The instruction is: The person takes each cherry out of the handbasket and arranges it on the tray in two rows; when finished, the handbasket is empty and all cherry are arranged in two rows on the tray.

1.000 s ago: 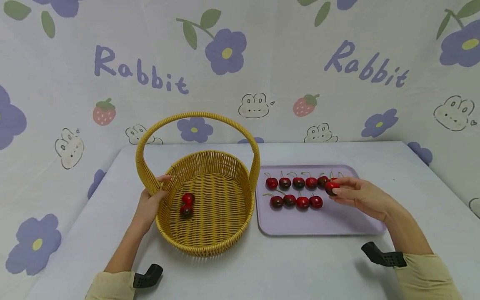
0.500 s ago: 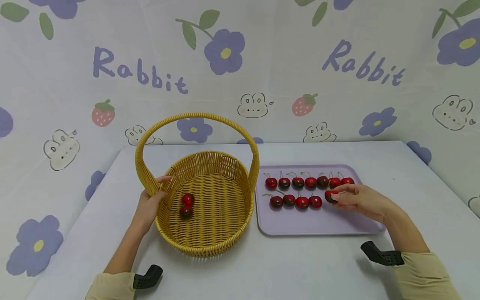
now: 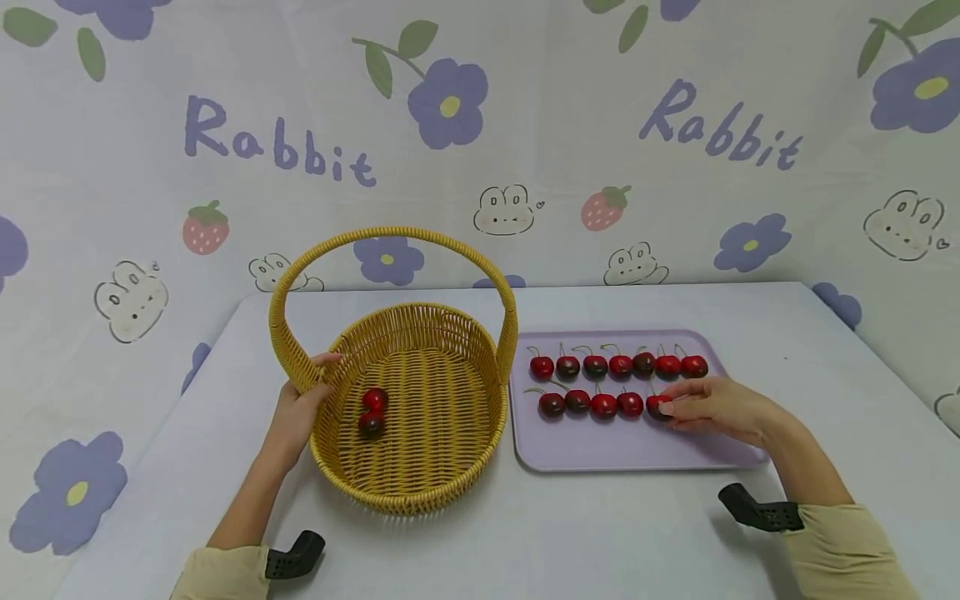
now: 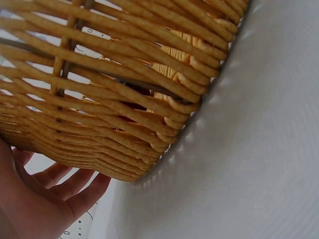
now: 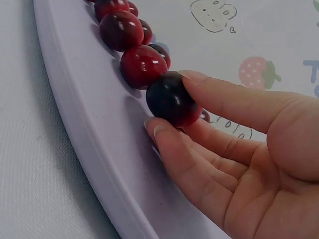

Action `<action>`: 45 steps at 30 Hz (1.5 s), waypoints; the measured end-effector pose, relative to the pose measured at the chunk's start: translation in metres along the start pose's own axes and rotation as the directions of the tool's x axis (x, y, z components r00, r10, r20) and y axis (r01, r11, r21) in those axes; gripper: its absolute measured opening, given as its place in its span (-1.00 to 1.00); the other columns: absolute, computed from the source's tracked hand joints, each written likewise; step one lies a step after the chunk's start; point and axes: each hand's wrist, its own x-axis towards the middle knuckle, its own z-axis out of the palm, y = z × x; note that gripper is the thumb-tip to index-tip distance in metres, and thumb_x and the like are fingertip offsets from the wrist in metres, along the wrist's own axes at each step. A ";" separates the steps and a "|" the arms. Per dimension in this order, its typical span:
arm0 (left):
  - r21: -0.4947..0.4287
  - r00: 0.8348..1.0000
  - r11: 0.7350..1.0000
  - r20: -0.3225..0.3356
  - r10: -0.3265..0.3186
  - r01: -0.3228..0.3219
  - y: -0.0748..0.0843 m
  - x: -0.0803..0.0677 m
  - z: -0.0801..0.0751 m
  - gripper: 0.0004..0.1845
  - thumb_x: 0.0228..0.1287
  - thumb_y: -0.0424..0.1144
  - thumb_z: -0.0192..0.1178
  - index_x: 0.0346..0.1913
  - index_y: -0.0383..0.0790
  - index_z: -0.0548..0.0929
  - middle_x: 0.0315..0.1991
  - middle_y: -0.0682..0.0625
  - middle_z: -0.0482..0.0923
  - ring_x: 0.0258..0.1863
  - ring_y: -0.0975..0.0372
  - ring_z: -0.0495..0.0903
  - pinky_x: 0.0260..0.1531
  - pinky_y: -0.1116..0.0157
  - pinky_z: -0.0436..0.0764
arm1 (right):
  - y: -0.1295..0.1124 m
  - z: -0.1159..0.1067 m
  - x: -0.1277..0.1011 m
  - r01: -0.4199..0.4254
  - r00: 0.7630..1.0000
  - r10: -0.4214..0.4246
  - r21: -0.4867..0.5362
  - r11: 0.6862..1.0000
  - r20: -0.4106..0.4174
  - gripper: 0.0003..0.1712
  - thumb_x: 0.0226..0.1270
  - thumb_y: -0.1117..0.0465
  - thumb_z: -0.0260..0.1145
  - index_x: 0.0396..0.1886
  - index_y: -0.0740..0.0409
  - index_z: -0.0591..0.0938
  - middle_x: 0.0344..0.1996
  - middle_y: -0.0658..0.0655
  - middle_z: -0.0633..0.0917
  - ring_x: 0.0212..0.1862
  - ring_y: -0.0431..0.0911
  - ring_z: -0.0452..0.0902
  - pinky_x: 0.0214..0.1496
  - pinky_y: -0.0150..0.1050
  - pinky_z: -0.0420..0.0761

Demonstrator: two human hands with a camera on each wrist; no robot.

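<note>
Right hand (image 3: 716, 408) pinches a cherry (image 3: 658, 407) on the tray (image 3: 622, 450); left hand (image 3: 300, 412) grips the basket (image 3: 420, 492) rim. Two cherries (image 3: 373, 411) lie in the basket, twelve on the tray.

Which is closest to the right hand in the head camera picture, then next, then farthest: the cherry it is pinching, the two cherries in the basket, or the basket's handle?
1. The pinched cherry, on the tray, in the right hand.
2. The two cherries, left inside the basket.
3. The basket's handle, arching above.
The last two are close to call.
</note>
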 end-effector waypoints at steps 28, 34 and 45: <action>-0.006 1.000 1.000 0.004 0.005 -0.005 0.001 -0.001 0.000 -0.55 0.34 -0.46 -0.18 0.28 -0.38 0.34 0.36 -0.24 0.19 0.37 -0.03 0.11 0.31 0.01 0.03 | -0.006 0.008 -0.001 -0.056 0.997 0.048 -0.128 0.990 -0.066 -0.41 0.28 0.17 0.32 0.13 0.53 0.41 -0.13 0.14 0.60 -0.15 -0.10 0.55 -0.06 -0.23 0.57; -0.008 1.000 1.000 0.002 0.014 -0.014 0.000 0.000 0.001 -0.55 0.33 -0.47 -0.18 0.28 -0.39 0.34 0.35 -0.25 0.20 0.37 -0.02 0.10 0.31 0.01 0.03 | -0.005 0.005 -0.001 -0.092 0.991 0.067 -0.215 0.972 -0.119 -0.29 0.33 0.00 0.26 0.21 0.49 0.36 -0.04 0.22 0.59 -0.16 -0.05 0.58 -0.10 -0.19 0.57; -0.009 1.000 1.000 -0.002 0.021 -0.021 0.000 -0.001 0.001 -0.54 0.33 -0.47 -0.18 0.28 -0.38 0.35 0.35 -0.24 0.20 0.38 -0.02 0.09 0.32 0.00 0.01 | -0.011 -0.002 -0.011 -0.018 0.990 -0.023 -0.289 0.957 -0.136 -0.33 0.42 -0.05 0.12 0.25 0.42 0.32 -0.05 0.24 0.59 -0.06 0.03 0.52 -0.07 -0.20 0.54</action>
